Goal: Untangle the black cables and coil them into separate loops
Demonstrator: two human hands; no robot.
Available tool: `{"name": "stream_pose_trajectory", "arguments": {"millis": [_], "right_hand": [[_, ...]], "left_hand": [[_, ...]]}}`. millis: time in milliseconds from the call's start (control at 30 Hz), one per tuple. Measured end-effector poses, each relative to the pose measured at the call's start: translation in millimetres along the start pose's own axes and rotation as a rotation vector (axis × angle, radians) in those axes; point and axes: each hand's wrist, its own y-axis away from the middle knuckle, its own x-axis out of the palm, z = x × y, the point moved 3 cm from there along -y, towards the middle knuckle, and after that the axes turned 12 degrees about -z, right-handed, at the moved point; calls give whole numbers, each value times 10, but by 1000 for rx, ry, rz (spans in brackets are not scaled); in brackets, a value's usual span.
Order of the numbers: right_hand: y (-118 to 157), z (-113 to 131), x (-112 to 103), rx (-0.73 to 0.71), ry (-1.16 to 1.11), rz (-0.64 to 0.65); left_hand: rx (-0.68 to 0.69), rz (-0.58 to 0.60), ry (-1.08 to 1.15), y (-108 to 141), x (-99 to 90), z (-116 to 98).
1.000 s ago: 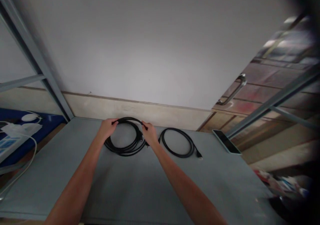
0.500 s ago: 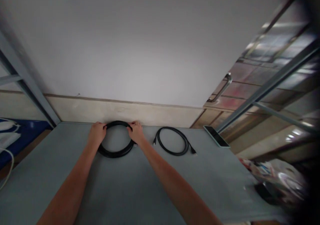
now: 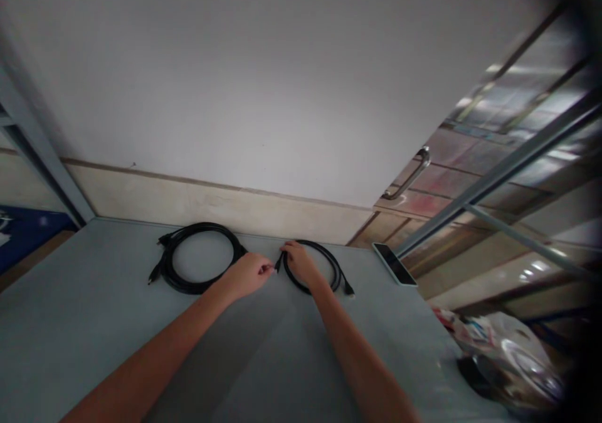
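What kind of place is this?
Perhaps a storeroom or a shared bedroom; I can't tell which. The grey board, with coiled black cables on it, has sloping-looking metal bars around it, like a rack or bunk frame. There's a shiny handle beyond it too.

Grey tabletop (image 3: pixel 94 304): two cables (image 3: pixel 183 285), phone (image 3: pixel 394 264)

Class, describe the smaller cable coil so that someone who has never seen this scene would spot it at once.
Find the grey table and look along its far edge. There lies the smaller cable coil, a black loop just left of the phone. Unlike the larger coil, it is a thin bundle, with the right hand over its left side.
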Motion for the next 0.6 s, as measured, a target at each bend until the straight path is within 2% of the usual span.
{"name": "stream_pose_trajectory", "arguments": {"millis": [100, 200, 400, 500, 600], "right_hand": [[61, 122, 67, -68, -99, -75], [97, 211, 100, -113, -179, -84], [126, 226, 80, -76, -117, -123], [144, 233, 69, -90, -32, -79], [129, 242, 7, -90, 44, -100]], "left_hand": [[8, -114, -275, -100, 374, -15], [-46, -122, -366, -172, 568, 81], [-137, -201, -311, -126, 586, 249], [-134, -241, -277, -82, 584, 277], [-118, -295, -227, -69, 548, 275]]}}
